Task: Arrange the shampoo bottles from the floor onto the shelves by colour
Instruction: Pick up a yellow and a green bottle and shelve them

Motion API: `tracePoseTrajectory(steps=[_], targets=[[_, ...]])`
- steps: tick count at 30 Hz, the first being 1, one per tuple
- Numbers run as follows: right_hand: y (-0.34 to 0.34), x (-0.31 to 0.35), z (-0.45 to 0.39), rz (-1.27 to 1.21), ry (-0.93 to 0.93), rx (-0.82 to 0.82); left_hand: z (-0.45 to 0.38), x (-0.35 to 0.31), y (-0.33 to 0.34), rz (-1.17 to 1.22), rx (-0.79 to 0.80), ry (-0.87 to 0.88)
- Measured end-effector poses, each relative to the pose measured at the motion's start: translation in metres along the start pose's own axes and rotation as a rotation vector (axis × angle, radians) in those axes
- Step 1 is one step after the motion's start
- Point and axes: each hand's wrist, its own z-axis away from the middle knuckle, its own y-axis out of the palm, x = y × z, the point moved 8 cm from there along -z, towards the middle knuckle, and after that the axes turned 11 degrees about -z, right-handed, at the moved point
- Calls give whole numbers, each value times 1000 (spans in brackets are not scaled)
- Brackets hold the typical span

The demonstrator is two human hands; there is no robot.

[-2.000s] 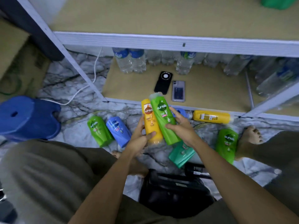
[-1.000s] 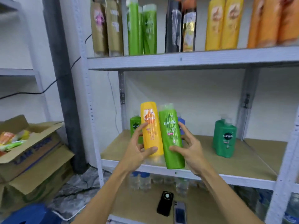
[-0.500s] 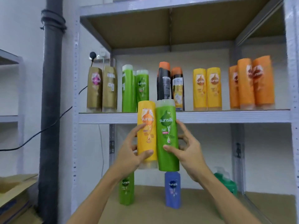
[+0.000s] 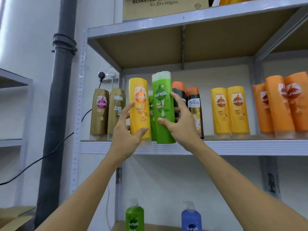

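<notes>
My left hand (image 4: 126, 137) grips a yellow shampoo bottle (image 4: 139, 109), held upright in front of the upper shelf (image 4: 233, 146). My right hand (image 4: 180, 125) holds a green shampoo bottle (image 4: 163, 105) right beside it, its base level with the shelf's front edge. Behind them on that shelf stand two gold bottles (image 4: 106, 112), a partly hidden green bottle (image 4: 151, 114), two black bottles with orange caps (image 4: 194, 110), two yellow bottles (image 4: 230, 110) and several orange bottles (image 4: 281, 105).
A green pump bottle (image 4: 134, 215) and a blue pump bottle (image 4: 191, 217) stand on the shelf below. A dark pipe (image 4: 56, 114) runs up the wall on the left, with a cable and wall plug (image 4: 101, 75). A cardboard box (image 4: 165, 7) sits on the top shelf.
I have raised both bottles from the floor, past the lower shelf, up to the upper shelf. They now sit level with the bottles standing there.
</notes>
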Motion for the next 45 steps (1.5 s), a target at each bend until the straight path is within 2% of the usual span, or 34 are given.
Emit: tracePoseTrajectory(steps=[5, 10, 16, 20, 34, 45], targets=[[16, -23, -24, 103, -63, -51, -18, 16, -3, -22, -86, 2], [32, -51, -23, 163, -58, -55, -16, 31, 6, -70, -87, 18], [42, -78, -27, 233, 84, 6, -17, 38, 4, -98, -95, 18], [46, -80, -17, 286, 140, 97, -16, 37, -3, -92, -119, 33], [52, -84, -8, 605, 232, 92, -15, 39, -7, -121, -88, 7], [48, -86, 0, 643, 236, 143, -11, 30, -5, -119, -90, -5]])
